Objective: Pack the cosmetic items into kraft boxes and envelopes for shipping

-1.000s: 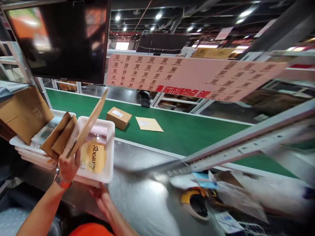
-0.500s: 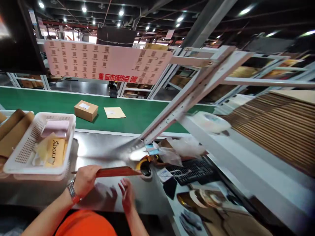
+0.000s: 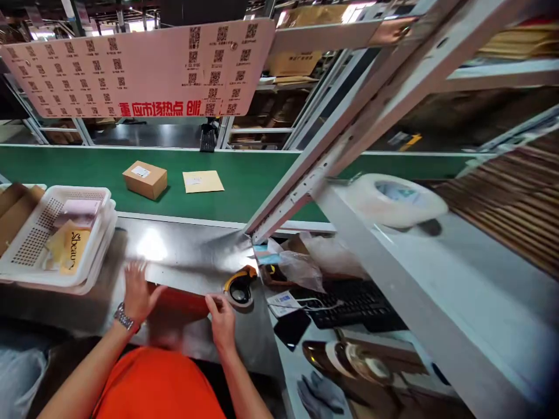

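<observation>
A flat reddish-brown board (image 3: 181,302), its exact kind unclear, is at the front of the metal bench between my hands. My left hand (image 3: 138,291), with a metal watch at the wrist, is at its left end, fingers spread and thumb stretched along it. At the right end my right hand (image 3: 222,320) pinches the board's edge between thumb and fingers. Just beyond my right hand a tape dispenser (image 3: 240,288) with a yellow and black body rests on the bench.
Stacked white baskets (image 3: 102,233) with packets stand left. A carton (image 3: 146,180) and a yellow envelope (image 3: 203,181) lie on the green belt (image 3: 262,180). A slanted metal post (image 3: 301,186) rises at right, beside a keyboard (image 3: 353,308), grey gloves (image 3: 321,396) and a tape roll (image 3: 397,201) on a shelf.
The board has come down lower toward the bench. My left hand has opened from its grip and spread its fingers; my right hand has closed on the right end. The view has tilted down.
</observation>
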